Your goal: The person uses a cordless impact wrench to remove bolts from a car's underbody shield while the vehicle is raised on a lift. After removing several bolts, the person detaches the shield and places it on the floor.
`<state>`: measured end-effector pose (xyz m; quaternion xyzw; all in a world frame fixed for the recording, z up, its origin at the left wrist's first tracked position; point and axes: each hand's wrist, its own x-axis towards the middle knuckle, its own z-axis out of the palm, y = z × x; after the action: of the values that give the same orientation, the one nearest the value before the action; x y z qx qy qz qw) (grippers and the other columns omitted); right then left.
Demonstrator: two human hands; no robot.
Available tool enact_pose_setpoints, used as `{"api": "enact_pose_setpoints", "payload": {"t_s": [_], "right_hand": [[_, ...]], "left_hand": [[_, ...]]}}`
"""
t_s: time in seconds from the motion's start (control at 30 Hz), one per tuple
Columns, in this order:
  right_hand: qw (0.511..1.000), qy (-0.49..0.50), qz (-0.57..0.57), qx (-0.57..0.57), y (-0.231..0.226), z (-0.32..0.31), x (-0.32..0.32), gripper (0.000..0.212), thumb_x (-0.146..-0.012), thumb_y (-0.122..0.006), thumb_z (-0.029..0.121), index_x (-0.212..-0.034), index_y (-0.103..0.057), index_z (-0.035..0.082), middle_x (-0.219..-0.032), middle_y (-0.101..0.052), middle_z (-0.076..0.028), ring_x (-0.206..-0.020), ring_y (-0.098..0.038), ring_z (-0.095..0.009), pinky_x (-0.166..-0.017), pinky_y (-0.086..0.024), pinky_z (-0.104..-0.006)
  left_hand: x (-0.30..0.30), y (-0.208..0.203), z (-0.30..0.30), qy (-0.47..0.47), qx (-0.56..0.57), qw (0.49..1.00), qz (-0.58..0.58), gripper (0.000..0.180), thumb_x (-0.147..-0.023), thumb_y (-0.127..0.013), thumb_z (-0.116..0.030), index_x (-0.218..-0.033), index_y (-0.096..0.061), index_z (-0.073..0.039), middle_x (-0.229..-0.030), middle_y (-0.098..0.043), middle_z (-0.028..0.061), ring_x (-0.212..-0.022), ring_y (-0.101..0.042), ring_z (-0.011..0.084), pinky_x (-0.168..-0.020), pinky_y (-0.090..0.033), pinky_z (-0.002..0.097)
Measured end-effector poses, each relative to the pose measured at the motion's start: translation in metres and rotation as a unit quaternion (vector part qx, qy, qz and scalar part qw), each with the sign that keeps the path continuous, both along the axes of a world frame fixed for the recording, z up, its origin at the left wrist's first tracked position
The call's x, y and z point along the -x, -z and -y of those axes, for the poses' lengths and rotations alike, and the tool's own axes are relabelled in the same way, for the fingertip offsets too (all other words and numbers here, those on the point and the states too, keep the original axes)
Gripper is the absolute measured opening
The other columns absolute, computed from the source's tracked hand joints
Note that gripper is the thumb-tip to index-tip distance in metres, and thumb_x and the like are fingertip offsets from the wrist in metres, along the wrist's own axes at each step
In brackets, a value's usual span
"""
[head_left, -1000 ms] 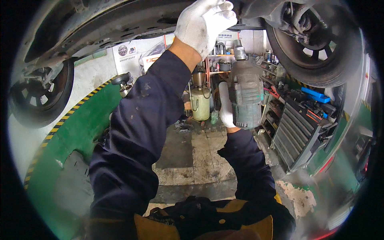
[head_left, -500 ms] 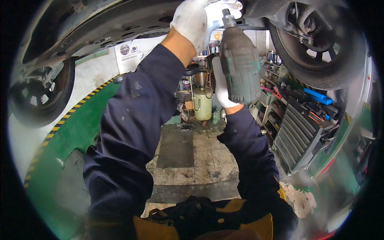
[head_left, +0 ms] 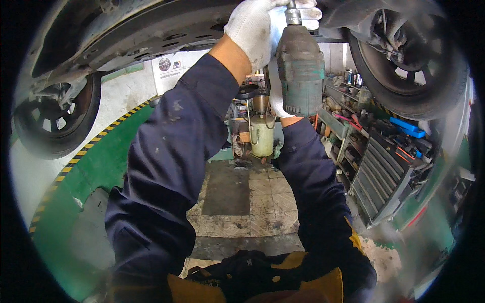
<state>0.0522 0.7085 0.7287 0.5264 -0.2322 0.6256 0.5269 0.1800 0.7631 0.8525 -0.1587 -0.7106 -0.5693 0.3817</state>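
I stand under a raised car and look up at its dark underbody (head_left: 151, 35). My right hand (head_left: 276, 93), in a white glove, grips the handle of a dark green impact wrench (head_left: 300, 65) held upright, its metal nose against the underbody. My left hand (head_left: 252, 28), also gloved, reaches up beside the wrench's nose and touches the underbody there; its fingers curl around the tool's tip area. Both dark blue sleeves fill the middle of the view.
One car wheel (head_left: 55, 118) hangs at the left, another wheel (head_left: 409, 65) at the upper right. A grey tool cabinet (head_left: 384, 182) and cluttered shelves stand at the right. A pale oil drain tank (head_left: 261, 134) stands ahead on the tiled floor. A green floor with yellow-black striped edge (head_left: 91, 146) curves left.
My right hand has lifted the impact wrench from chest height up to the underbody, next to my left hand, which has stayed up there.
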Motion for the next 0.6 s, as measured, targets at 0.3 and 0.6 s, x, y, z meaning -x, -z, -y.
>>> {"api": "enact_pose_setpoints", "payload": {"t_s": [0.3,0.6], "right_hand": [[0.985,-0.159,0.041,-0.044,0.007,0.009,-0.013,0.067,-0.099,-0.066,0.027,-0.158,-0.037,0.014,-0.158,-0.043,-0.013,-0.146,-0.040,-0.031,-0.123,-0.028,-0.0458],[0.992,0.032,0.120,0.037,0.036,-0.008,-0.021,0.054,-0.096,-0.065,0.031,-0.146,-0.055,0.012,-0.141,-0.058,-0.017,-0.131,-0.054,-0.036,-0.111,-0.042,-0.0482]], "left_hand": [[0.003,0.001,-0.002,-0.017,-0.043,0.999,0.008,0.043,-0.104,-0.043,-0.027,-0.129,-0.060,0.004,-0.119,-0.069,0.0196,-0.107,-0.067,0.0301,-0.094,-0.056,0.0450],[0.023,0.037,0.006,-0.099,0.100,0.988,-0.059,0.037,-0.104,-0.046,-0.021,-0.107,-0.070,0.007,-0.097,-0.075,0.0157,-0.090,-0.072,0.0231,-0.087,-0.053,0.0315]]}}
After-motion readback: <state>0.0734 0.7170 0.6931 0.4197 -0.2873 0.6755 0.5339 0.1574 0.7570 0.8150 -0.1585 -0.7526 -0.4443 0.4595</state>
